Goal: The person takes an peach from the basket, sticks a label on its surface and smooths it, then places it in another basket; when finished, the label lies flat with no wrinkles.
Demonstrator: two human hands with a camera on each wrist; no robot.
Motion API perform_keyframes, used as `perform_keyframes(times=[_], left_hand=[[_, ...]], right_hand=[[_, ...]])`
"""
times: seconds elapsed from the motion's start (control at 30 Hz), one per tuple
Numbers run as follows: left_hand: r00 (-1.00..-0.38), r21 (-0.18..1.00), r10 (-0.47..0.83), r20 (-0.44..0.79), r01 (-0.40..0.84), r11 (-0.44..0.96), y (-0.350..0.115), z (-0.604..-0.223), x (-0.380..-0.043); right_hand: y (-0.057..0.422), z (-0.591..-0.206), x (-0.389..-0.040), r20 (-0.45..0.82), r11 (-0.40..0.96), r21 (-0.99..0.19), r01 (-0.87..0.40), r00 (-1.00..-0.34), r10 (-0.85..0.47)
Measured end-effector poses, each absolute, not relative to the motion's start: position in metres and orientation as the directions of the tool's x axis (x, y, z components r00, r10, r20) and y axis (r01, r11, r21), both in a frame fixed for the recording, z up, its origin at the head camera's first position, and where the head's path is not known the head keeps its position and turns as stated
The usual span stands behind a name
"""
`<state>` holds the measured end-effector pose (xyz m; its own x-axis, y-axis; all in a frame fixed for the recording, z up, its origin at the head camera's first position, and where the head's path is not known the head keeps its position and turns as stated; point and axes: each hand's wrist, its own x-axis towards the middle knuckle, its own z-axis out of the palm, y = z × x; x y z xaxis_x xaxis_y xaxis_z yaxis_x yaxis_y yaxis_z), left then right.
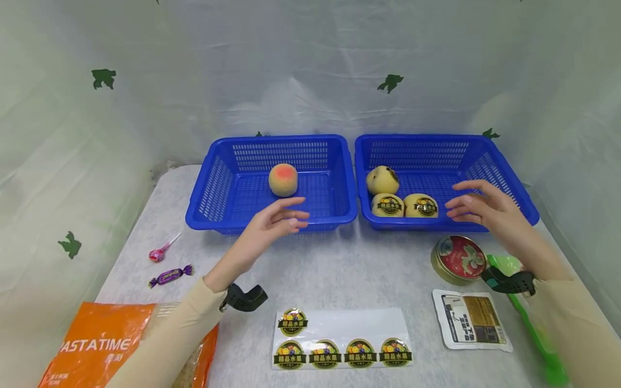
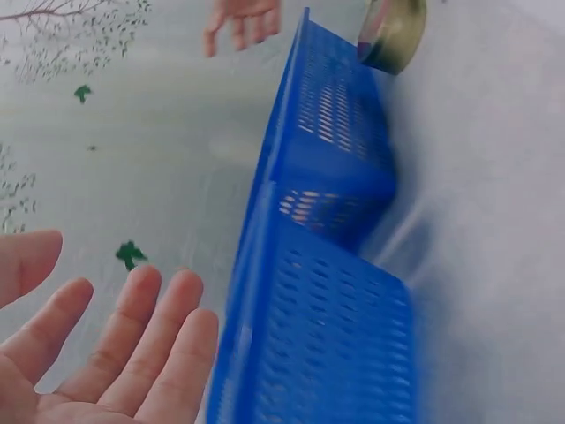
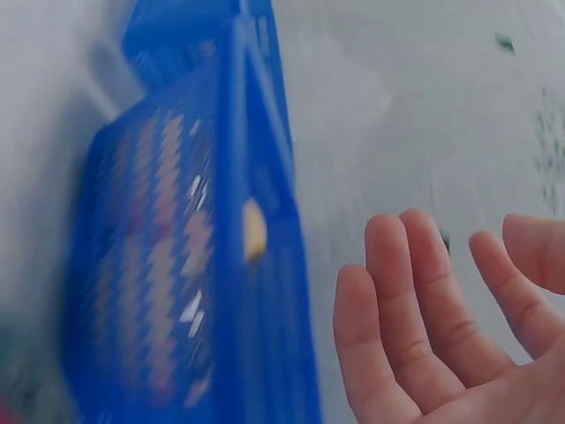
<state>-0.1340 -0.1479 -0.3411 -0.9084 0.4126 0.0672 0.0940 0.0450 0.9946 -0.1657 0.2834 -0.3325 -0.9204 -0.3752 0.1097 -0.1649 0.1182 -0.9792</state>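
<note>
My left hand (image 1: 278, 221) hovers at the front rim of the left blue basket (image 1: 208, 222), fingers loosely extended with nothing in them. Inside that basket sits a peach (image 1: 283, 180) with a red blush. Over the front right of the right blue basket (image 1: 526, 207) is my right hand (image 1: 485, 207), its relaxed fingers also holding nothing. Three pale yellow fruits lie in this basket's left half: one at the back (image 1: 380, 182) with a dark sticker on its side, and two in front, a left fruit (image 1: 383, 198) and a right fruit (image 1: 419, 198), with black-and-gold stickers facing up.
A sticker sheet (image 1: 351, 326) lies front centre. At right are a round red-and-gold tin (image 1: 461, 257), a flat white packet (image 1: 469, 320) and a green item (image 1: 526, 312) partly under the right arm. At left are a lollipop (image 1: 157, 254), a purple-wrapped candy (image 1: 170, 276) and an orange bag (image 1: 104, 328).
</note>
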Motion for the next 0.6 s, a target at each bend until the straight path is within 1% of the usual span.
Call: perform_keyframes(times=[0.13,0.27,0.47,0.6], left_hand=[[-0.92,0.997,0.39,0.021,0.05,0.065,-0.168,-0.356,-0.117],[-0.933,0.996,0.361,-0.019,0.013,0.085,-0.186,-0.371,-0.108],[-0.961,0.998,0.272,-0.046,-0.053,-0.019,-0.2,-0.388,-0.11],[-0.975,0.995,0.209,-0.071,-0.083,-0.048,-0.202,-0.393,-0.114]], right_hand=[[0.25,-0.318,-0.182,0.131,0.159,-0.962,-0.224,-0.882,-0.452],[0.215,-0.311,-0.201,0.134,0.174,-0.951,-0.257,-0.847,-0.515],[0.156,-0.308,-0.231,0.087,0.172,-0.957,-0.234,-0.798,-0.597],[0.117,-0.31,-0.251,0.07,0.182,-0.954,-0.237,-0.77,-0.634]])
